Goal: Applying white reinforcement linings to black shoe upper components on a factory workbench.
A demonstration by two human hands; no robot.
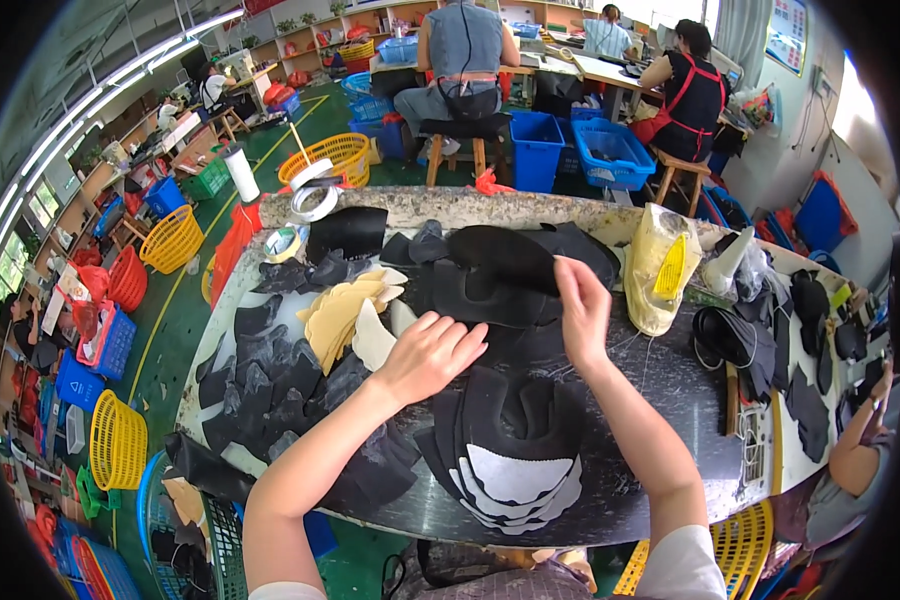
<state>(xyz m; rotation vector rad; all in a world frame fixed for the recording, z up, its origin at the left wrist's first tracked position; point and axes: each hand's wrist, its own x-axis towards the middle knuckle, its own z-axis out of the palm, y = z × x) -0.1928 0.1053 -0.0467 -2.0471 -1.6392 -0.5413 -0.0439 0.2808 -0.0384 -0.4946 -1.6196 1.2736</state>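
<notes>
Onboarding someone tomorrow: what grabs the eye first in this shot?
The dark worktable, heaped with black fabric cut-outs, fills the middle. On it the right hand pinches a black piece while the left hand presses on the pile beside a cream-coloured stack. Bright yellow baskets and blue crates dot the green floor around.

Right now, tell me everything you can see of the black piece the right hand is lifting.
The black piece is a flat, curved cut-out of soft, matte material, like fabric or foam, roughly crescent-shaped with a rounded left end. It is raised and tilted above a pile of similar black pieces near the middle of the table. The right hand pinches its right edge between fingertips. The left hand rests apart from it, lower on the pile. No markings show on its surface.
</notes>
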